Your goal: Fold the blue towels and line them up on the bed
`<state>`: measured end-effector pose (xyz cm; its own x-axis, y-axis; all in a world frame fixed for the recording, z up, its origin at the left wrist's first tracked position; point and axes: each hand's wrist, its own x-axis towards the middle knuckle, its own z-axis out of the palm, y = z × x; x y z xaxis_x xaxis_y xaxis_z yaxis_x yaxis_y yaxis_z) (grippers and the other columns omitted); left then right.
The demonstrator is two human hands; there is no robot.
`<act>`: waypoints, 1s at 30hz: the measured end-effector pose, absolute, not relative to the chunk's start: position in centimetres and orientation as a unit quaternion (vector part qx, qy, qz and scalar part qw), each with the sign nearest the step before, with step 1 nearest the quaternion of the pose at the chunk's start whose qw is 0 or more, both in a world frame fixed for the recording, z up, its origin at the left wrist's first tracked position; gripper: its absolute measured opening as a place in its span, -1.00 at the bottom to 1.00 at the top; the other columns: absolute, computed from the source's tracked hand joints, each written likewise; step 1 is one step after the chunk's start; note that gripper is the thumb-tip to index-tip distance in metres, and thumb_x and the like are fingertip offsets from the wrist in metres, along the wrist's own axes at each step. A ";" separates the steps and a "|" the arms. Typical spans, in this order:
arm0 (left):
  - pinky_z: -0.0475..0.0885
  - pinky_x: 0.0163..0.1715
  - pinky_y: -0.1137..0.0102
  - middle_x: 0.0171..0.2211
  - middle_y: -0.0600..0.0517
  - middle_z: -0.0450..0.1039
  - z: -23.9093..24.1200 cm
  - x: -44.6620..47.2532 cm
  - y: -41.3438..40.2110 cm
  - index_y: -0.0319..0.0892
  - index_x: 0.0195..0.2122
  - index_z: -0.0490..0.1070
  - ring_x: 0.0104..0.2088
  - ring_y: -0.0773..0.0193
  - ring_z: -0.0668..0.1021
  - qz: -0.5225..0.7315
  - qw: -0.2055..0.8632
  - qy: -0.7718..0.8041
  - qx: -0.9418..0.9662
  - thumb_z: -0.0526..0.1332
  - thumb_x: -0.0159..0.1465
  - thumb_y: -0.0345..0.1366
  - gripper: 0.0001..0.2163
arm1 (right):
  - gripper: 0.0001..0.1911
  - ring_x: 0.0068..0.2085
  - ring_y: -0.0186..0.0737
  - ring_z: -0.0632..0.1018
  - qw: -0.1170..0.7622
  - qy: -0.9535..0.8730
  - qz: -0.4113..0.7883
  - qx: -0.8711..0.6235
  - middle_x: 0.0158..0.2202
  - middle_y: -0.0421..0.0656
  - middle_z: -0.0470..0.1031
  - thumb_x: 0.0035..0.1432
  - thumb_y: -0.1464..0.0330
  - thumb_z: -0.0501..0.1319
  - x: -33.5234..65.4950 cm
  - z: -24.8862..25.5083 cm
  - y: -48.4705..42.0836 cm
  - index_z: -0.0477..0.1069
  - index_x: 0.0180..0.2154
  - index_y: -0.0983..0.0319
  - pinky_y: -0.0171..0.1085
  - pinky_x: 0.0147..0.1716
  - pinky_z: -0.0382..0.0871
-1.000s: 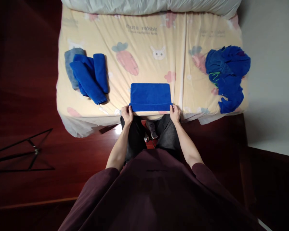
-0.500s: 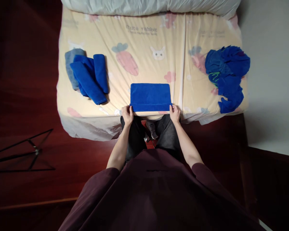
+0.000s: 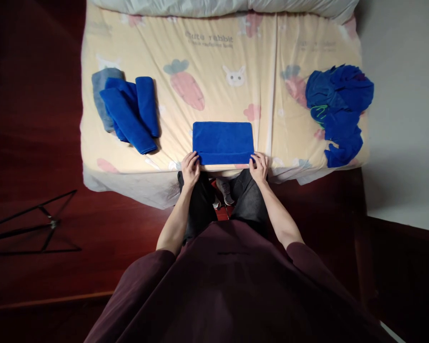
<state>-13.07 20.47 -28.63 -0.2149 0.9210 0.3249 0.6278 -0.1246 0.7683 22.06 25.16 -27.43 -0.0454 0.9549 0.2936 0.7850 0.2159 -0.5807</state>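
Observation:
A blue towel [image 3: 223,136] lies flat as a rectangle at the near edge of the bed, with a narrow strip folded over along its near side. My left hand [image 3: 190,167] is at its near left corner, fingers curled over the end of the folded strip. At the near right corner my right hand [image 3: 259,166] holds the strip's other end in the same way. The fingertips are partly hidden against the cloth.
Several rolled blue towels [image 3: 128,112] and a grey-blue one [image 3: 107,95] lie on the bed's left. A crumpled blue cloth pile [image 3: 339,102] is at right. The patterned bed sheet [image 3: 214,62] runs back to a pale quilt [image 3: 221,5]. A black tripod [image 3: 53,223] stands on the floor.
Both hands have shifted slightly up onto the towel's near corners, with the fingers now curled over the folded strip. The towel keeps its shape. The view has moved a little.

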 end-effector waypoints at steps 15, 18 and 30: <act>0.25 0.45 -0.06 0.35 -0.17 0.44 -28.5 -13.6 21.2 -0.12 0.25 0.47 0.39 -0.05 0.41 0.384 0.187 0.652 0.627 0.17 0.41 -0.14 -0.58 | -0.43 0.33 0.12 0.43 0.234 -0.746 0.154 -0.604 0.37 0.02 0.45 0.27 0.41 0.17 22.0 -26.7 25.6 0.48 0.30 0.24 0.16 0.39 0.26; 0.28 0.43 -0.06 0.33 -0.14 0.46 -28.4 -13.7 21.1 -0.10 0.19 0.51 0.38 -0.01 0.41 0.408 0.189 0.642 0.621 0.10 0.45 -0.19 -0.63 | -0.48 0.33 0.02 0.45 0.272 -0.737 0.161 -0.598 0.34 -0.02 0.49 0.28 0.48 0.10 22.1 -27.0 25.8 0.54 0.22 0.21 0.10 0.40 0.30; 0.44 0.25 0.08 0.12 -0.20 0.54 -28.5 -13.5 20.9 -0.11 0.16 0.52 0.22 -0.01 0.49 0.467 0.197 0.654 0.561 0.11 0.51 -0.07 -0.64 | -0.64 0.27 -0.02 0.52 0.357 -0.716 0.172 -0.574 0.18 0.02 0.60 0.42 0.35 0.08 22.6 -27.3 25.8 0.52 0.12 0.18 0.09 0.33 0.44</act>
